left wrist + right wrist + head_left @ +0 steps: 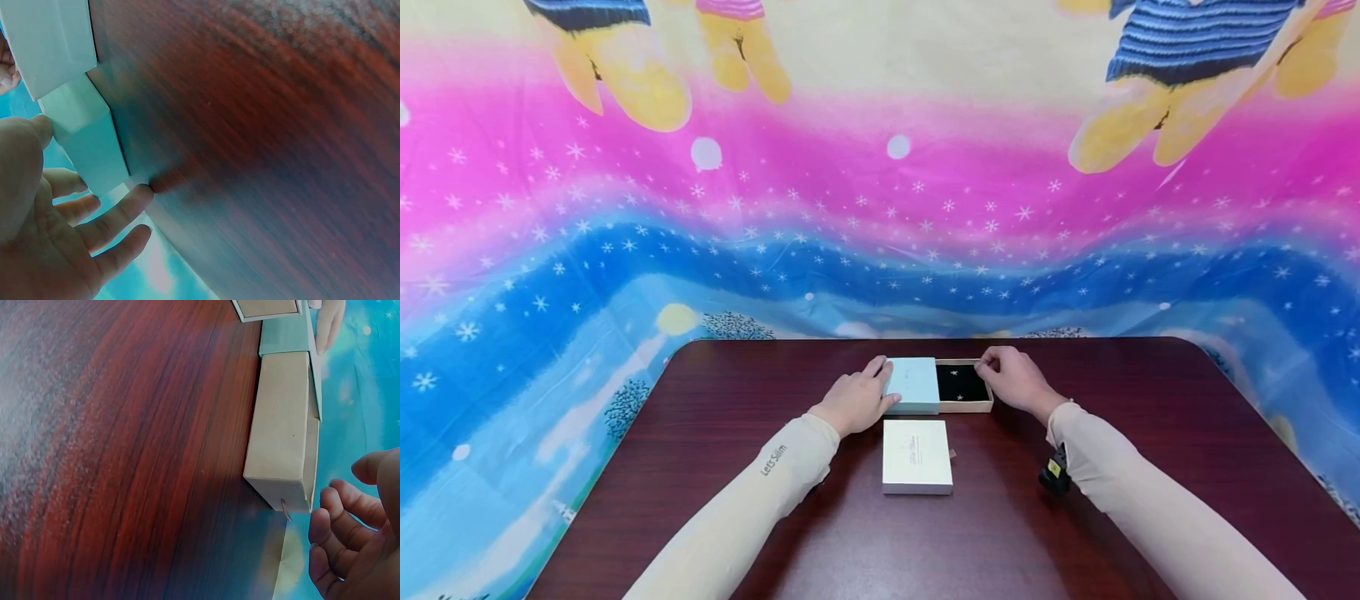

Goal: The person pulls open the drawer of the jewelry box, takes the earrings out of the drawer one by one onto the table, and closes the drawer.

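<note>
**Drawer standing partly out, two hands at the box**

Left hand (853,404) is gripping the blue cover (912,386) at its left end, thumb at the near edge, fingers bending round the end. Right hand (1015,379) is hovering at the far right corner of the drawer (966,407), fingers curling loosely. Cannot tell whether it is pinching anything; no object is showing between the fingertips.

Drawer is jutting rightward from the cover, toward the far side of the table (737,533). Inside, a black pad (970,385) is bearing two small stars: one (954,372) lying farther off, the other (959,397) nearer the front wall. White box (916,457) is sitting just in front, closed.

Risks, as I am judging them: a hard pull could be freeing the drawer entirely, tipping it and spilling the stars. A weak left hold could be letting the whole box slide on that smooth top. Heavy pressing could be bowing the cover and jamming the drawer. A careless fingertip could be snagging the pad.

Materials: cover looking like matte card, square-edged; drawer tan, thin-walled, a thin ribbon (285,510) hanging from its end; pad looking soft; stars glinting; table showing dark red grain, glossy.
</note>
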Motion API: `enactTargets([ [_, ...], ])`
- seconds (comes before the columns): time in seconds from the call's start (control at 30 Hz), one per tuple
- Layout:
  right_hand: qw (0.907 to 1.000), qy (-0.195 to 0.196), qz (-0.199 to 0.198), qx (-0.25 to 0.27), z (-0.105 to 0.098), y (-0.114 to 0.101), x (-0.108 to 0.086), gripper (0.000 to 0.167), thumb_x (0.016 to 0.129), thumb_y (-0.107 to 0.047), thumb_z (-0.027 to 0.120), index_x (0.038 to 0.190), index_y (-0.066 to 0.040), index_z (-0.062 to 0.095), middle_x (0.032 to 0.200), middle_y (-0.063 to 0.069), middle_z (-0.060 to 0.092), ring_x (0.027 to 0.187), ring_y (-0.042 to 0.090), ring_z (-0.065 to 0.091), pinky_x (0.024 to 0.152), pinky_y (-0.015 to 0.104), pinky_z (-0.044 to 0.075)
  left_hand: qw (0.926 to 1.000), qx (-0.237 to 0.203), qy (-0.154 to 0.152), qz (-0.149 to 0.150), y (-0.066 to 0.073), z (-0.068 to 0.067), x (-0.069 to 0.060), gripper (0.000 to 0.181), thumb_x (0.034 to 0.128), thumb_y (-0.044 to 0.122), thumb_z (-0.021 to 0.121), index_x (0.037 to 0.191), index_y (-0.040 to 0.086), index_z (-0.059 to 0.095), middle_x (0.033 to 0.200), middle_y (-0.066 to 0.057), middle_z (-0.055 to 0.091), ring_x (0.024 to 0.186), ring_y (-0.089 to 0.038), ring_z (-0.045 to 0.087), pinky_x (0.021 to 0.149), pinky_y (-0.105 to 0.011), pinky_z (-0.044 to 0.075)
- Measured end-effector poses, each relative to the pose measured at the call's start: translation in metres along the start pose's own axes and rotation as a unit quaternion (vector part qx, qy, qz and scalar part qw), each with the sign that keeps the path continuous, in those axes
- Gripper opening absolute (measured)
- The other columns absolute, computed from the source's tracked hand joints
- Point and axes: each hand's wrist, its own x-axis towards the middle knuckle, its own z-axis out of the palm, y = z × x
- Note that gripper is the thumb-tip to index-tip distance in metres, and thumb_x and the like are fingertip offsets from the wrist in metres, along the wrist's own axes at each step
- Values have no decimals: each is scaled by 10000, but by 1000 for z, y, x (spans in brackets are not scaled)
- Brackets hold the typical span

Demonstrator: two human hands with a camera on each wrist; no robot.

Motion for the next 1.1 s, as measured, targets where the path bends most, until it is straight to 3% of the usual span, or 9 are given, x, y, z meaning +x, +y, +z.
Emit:
enactTargets([
  [0.4,9996,13,-13,-287,5,-4,3,219,1023,-204,554,1035,-38,696,677,17,632,573,152,536,636,311,442,10000,-14,21,-30,1,-1,-2,688,1071,491,412,1614,96,260,1680,-120,255,1053,-261,707,864,-407,560],
  [0.63,9989,-20,2,-463,8,-4,9,192,1014,-206,569,1007,-59,692,680,22,638,550,147,535,586,303,422,10000,-8,33,-16,0,1,-1,690,1073,493,402,1615,93,253,1681,-121,254,978,-241,718,819,-393,559],
  [1.1,9959,-175,-49,-884,10,-11,19,180,1000,-227,589,975,-81,691,695,12,622,566,150,515,569,301,399,10000,52,36,22,0,1,1,691,1070,499,410,1610,92,272,1678,-125,259,1002,-235,722,874,-407,558],
])
